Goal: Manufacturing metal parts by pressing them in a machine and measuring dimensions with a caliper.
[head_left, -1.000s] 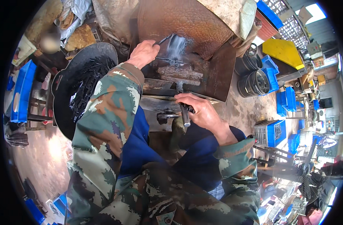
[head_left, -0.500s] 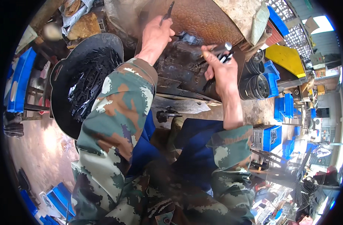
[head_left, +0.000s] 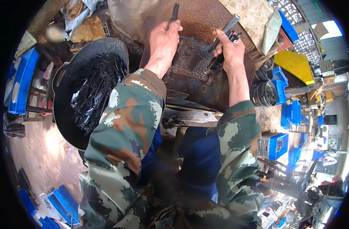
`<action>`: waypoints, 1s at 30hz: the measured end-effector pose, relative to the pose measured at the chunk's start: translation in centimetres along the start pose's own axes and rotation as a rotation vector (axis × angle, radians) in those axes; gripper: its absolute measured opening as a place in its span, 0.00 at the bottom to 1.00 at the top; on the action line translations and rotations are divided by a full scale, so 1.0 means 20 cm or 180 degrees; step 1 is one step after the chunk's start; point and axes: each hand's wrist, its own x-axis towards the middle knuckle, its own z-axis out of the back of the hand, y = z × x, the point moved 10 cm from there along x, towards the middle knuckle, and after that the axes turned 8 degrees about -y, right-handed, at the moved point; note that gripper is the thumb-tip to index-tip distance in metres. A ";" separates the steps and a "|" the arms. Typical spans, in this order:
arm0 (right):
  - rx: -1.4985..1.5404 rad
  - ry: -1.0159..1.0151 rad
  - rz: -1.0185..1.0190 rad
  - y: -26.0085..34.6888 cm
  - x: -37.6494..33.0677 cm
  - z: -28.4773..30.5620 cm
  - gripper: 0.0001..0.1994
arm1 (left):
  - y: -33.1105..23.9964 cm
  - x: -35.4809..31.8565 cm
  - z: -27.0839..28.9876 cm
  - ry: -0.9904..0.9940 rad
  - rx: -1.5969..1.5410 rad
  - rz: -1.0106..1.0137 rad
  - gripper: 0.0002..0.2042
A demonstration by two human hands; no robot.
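Observation:
My left hand [head_left: 165, 45] is closed on a narrow dark metal piece [head_left: 175, 14], which sticks up past the fingers; its exact kind I cannot make out. My right hand [head_left: 231, 49] grips a grey round metal rod [head_left: 231, 24], slanted up to the right. Several thin black strips [head_left: 235, 37] are bunched in the same hand beside the rod. Between the two hands lies a dark block [head_left: 189, 59] with a rough, grimy top, and the rod's lower end is at its right side. Whether that end touches the block I cannot tell.
A large black bucket [head_left: 62, 114] full of loose black strips [head_left: 96, 91] stands left of my left arm. Round dark tubs [head_left: 266, 93], blue bins [head_left: 280, 91] and a yellow sheet [head_left: 292, 65] are at the right. A caged fan [head_left: 306, 191] stands lower right.
My right hand has risen slightly, and the rod now shows at greater length. My left hand has shifted slightly down, its piece now more upright. The block's top shows more clearly.

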 end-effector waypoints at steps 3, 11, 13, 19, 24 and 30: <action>-0.0015 -0.0075 0.0099 0.02 0.01 -0.01 0.09 | 0.01 0.02 0.00 -0.0116 0.0170 -0.0062 0.11; 0.0218 -0.0042 0.0065 0.01 0.03 -0.02 0.08 | 0.10 0.05 0.01 -0.0213 -0.0316 0.0408 0.11; 0.0257 -0.0055 0.0054 0.00 0.03 -0.01 0.08 | 0.10 0.01 0.00 -0.0207 -0.0405 0.0547 0.10; 0.1229 -0.0342 -0.0418 -0.03 -0.04 0.06 0.07 | 0.11 -0.07 -0.07 -0.0052 -0.0362 0.0696 0.09; 0.2234 -0.0364 -0.1056 -0.07 -0.17 0.09 0.12 | 0.13 -0.20 -0.18 0.0259 -0.0183 0.0773 0.09; 0.2555 -0.0529 -0.1080 -0.03 -0.30 0.06 0.07 | 0.21 -0.35 -0.38 0.0619 -0.1162 0.1408 0.09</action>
